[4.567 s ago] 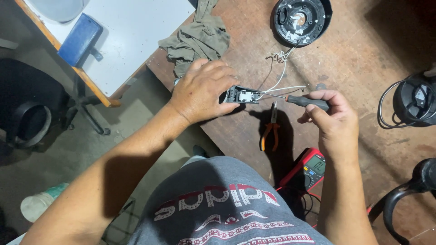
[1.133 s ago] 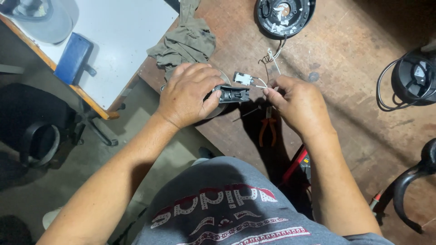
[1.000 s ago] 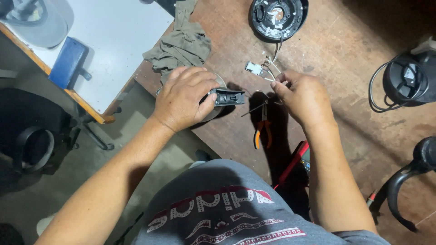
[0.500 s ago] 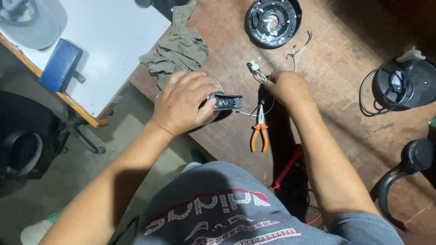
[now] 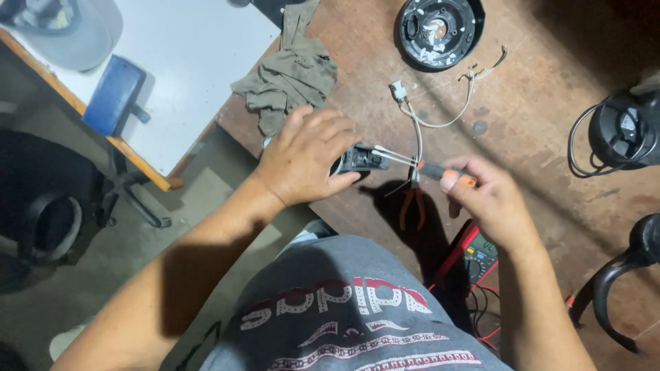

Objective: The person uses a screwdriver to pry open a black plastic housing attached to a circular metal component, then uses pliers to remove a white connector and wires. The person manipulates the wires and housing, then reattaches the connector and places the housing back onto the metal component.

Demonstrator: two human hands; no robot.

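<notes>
Fingers of the left hand are curling over a small black plastic part, pressing it to the rusty-brown, scuffed worktop near its front edge. Fingers of the right hand are closing around an orange-handled tool, its tip pointing at the part. Thin white wires are running from the part up to a small white plug. Beyond the part a round black housing is lying; to the part's left a crumpled olive rag is sitting. Just right of the part, orange pliers are resting flat, and a red meter is showing below the right hand.

Half a second ago the right hand was reaching up by the plug; now it is back beside the part, gripping the tool.
</notes>
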